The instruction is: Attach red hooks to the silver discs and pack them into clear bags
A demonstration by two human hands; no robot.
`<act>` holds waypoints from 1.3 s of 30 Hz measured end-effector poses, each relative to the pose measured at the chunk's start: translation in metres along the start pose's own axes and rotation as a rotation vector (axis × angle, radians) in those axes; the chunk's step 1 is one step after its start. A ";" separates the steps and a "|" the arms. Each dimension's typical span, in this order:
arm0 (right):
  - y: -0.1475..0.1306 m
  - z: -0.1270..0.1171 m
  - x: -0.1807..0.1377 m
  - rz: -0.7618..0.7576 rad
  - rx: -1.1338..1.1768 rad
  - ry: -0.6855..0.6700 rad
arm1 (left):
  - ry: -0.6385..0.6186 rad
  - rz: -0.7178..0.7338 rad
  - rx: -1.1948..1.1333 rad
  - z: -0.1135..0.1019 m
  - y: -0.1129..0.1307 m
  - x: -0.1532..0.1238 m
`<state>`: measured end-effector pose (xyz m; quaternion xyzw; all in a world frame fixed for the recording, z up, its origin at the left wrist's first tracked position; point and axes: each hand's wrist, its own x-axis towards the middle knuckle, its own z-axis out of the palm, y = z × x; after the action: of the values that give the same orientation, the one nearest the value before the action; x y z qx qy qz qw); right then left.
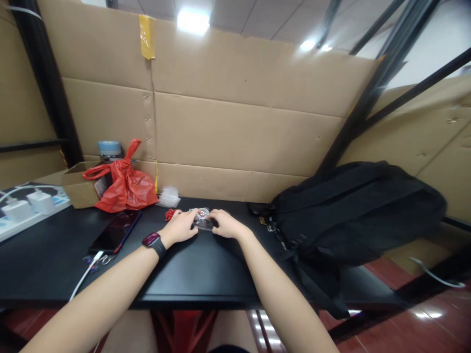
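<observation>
My left hand (181, 226), with a dark watch (154, 241) on its wrist, and my right hand (227, 224) rest near the back of the black table. A small clear plastic bag (203, 225) lies flat between them, with its left and right edges in my fingers. Inside or on top of it shows a round, silvery item (202, 214) with a bit of red; its kind is too small to tell. My fingertips partly cover the bag. Just left of my left hand sits a small bunch of red pieces (170, 214).
A stack of clear bags (169, 196) and a knotted red plastic bag (127, 184) stand at the back left, beside a cardboard box (79, 189). A phone (116, 231), a white cable (86, 274) and a power strip (33, 213) lie left. A black backpack (360, 211) fills the right.
</observation>
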<state>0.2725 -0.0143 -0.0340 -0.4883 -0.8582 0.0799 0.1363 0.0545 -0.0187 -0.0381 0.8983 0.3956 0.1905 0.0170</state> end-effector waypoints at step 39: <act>-0.019 0.012 0.009 0.248 0.208 0.229 | 0.127 -0.178 0.061 0.004 -0.018 -0.001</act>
<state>0.2490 -0.0158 -0.0386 -0.5794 -0.7577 0.1281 0.2717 0.0425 -0.0069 -0.0455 0.8460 0.4795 0.2324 -0.0185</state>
